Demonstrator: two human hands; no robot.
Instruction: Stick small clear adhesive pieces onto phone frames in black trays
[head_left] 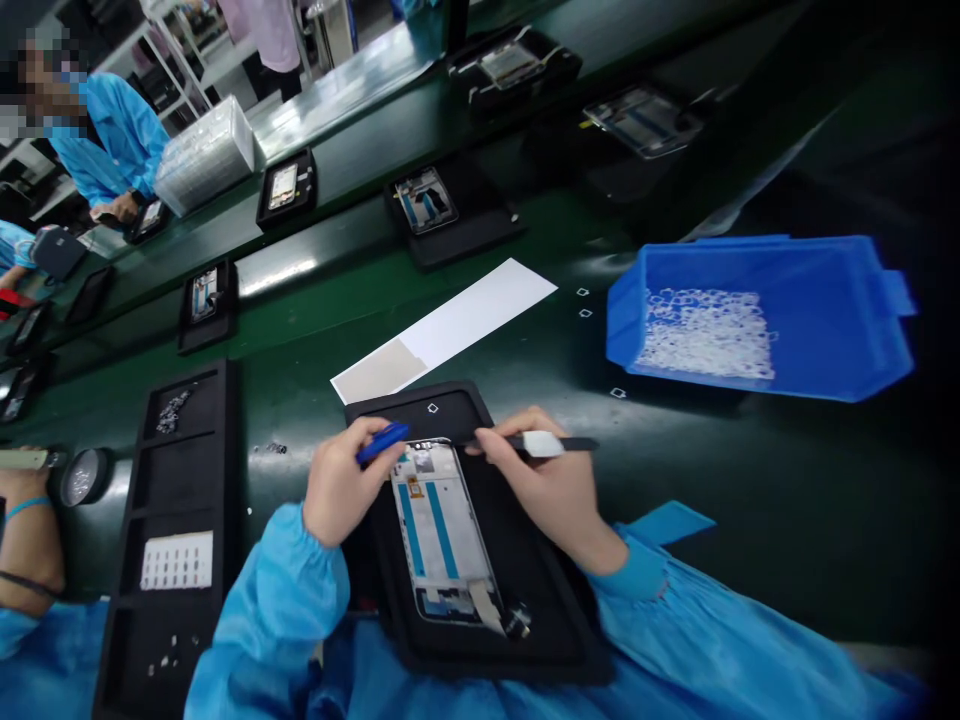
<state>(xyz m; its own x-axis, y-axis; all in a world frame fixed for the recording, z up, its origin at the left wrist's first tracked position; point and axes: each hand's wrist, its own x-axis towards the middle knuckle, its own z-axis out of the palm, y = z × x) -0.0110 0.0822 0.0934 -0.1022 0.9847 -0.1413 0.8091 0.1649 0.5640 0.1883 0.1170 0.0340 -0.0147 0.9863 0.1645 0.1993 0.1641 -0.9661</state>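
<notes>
An open phone body point(442, 530) with two blue strips lies in a black foam tray point(540, 590) in front of me. My left hand point(341, 485) is closed round a short blue pen-like tool point(382, 442) at the phone's upper left corner. In my right hand point(547, 485), black tweezers point(581, 444) with a white wrap point left toward the phone's top edge. Whether their tips touch it I cannot tell. A small white frame-shaped piece point(433, 408) rests on the tray above the phone. At the phone's lower end sits a loose ribbon cable point(486, 605).
A blue bin point(832, 320) with many small white pieces stands at the right; a few lie beside it. Behind the tray is a white strip point(480, 310). A black compartment tray point(225, 440) with small parts stands left. Phone trays line the belt; a co-worker's arm point(30, 540) shows left.
</notes>
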